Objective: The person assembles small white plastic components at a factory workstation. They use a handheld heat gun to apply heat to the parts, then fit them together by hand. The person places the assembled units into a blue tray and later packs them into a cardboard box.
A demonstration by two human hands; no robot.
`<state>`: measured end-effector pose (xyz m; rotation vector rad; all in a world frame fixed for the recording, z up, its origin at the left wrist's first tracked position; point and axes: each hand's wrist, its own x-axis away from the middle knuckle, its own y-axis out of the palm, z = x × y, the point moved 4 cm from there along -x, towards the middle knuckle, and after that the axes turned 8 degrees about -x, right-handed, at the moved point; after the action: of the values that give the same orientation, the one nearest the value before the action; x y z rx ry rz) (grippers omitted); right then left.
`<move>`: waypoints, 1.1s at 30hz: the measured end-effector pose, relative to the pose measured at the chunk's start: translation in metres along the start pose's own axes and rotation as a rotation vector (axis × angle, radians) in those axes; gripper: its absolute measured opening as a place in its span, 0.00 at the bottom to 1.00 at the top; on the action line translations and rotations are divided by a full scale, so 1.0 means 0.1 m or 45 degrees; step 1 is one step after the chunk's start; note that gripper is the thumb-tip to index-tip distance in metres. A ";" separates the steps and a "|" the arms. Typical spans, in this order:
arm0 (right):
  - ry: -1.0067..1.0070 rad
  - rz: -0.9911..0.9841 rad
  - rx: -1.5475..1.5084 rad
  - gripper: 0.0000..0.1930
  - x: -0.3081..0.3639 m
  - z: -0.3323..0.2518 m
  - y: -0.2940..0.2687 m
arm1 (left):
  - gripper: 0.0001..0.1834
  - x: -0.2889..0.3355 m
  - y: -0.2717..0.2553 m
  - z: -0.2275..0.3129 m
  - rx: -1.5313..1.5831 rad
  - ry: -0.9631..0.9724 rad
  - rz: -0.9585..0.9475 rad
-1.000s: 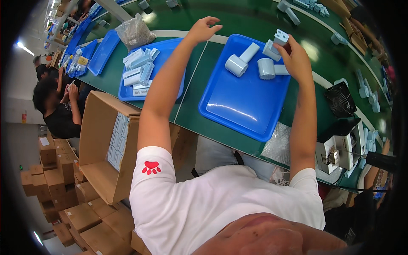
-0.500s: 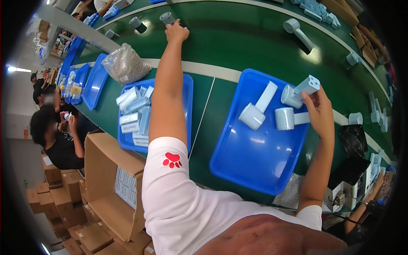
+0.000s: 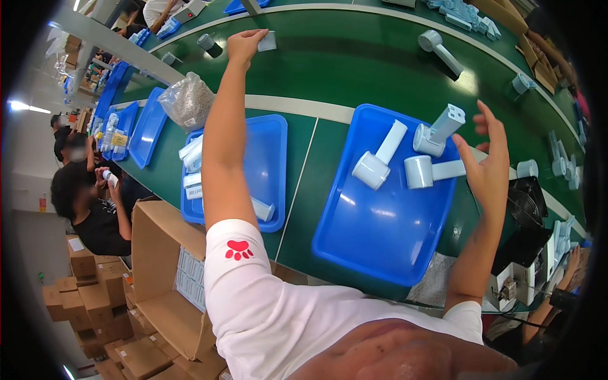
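Note:
My left hand (image 3: 244,47) is stretched far out over the green belt, fingers pinched at the edge of a light-blue piece (image 3: 268,42), apparently part of a handheld fan; the grip is partly hidden. My right hand (image 3: 486,155) has its fingers apart and holds nothing, beside the right rim of a blue tray (image 3: 373,253). In that tray are three light-blue handheld fans with drum-shaped heads: one with its handle raised (image 3: 437,132), one lying with its handle toward my right hand (image 3: 421,172), and one to the left (image 3: 372,170).
Under my left arm, another blue tray (image 3: 269,171) holds white boxes and light-blue parts. A clear bag (image 3: 188,101) sits beyond it. More fans stand on the belt (image 3: 354,57), including one at the right (image 3: 434,43). An open carton (image 3: 161,278) stands left; co-workers are nearby.
My right hand has let go of the raised-handle fan and moved right, its fingers spreading. My left hand has shifted slightly left and down, and the piece at its fingers now shows to its right.

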<state>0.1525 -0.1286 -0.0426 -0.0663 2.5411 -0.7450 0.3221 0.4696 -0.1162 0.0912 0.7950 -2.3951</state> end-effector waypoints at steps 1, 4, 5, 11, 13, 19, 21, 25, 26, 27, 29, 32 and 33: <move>-0.087 0.063 0.045 0.35 0.01 -0.09 -0.02 | 0.15 0.12 -0.05 0.20 0.169 0.057 -0.117; -0.175 0.026 -0.115 0.33 0.09 -0.30 0.01 | 0.15 0.85 -0.17 0.95 0.310 0.099 -0.435; -0.204 -0.043 -0.202 0.34 0.13 -0.40 0.07 | 0.15 1.15 -0.22 1.22 0.308 0.165 -0.492; -0.493 -0.026 -0.138 0.42 0.41 -0.78 0.33 | 0.12 3.03 -0.01 2.62 0.384 0.591 -0.730; -0.473 -0.106 -0.369 0.42 0.47 -0.86 0.39 | 0.18 3.55 -0.04 2.94 0.519 0.661 -0.709; -0.617 -0.231 -0.441 0.46 0.60 -1.08 -0.17 | 0.53 4.18 0.10 3.15 0.689 0.994 -0.154; -0.725 -0.042 -0.391 0.53 0.62 -1.15 -0.20 | 0.54 4.22 0.19 3.15 0.915 0.727 -0.590; -0.794 -0.039 -0.533 0.61 0.59 -1.22 -0.16 | 0.45 4.21 -0.02 3.13 0.770 0.770 -0.645; -0.710 -0.147 -0.755 0.59 0.52 -1.13 -0.07 | 0.43 4.16 -0.16 3.09 0.734 0.918 -0.306; -0.614 -0.257 -0.977 0.57 0.43 -0.95 0.02 | 0.41 4.12 -0.32 3.01 0.682 1.048 0.036; -0.362 -0.376 -1.294 0.46 0.31 -0.65 0.35 | 0.38 4.07 -0.57 2.88 0.801 1.262 0.329; -0.129 -0.698 -0.618 0.36 0.39 -0.50 1.18 | 0.36 3.97 -0.96 2.74 1.356 1.558 0.135; -0.315 -0.708 -0.135 0.35 0.46 -0.61 1.69 | 0.35 3.96 -1.18 2.64 1.483 1.653 0.091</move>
<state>0.0985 0.0368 -0.1063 -0.8720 2.3291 -0.7408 -0.0351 0.1872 0.0641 2.1566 -0.2993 -2.1670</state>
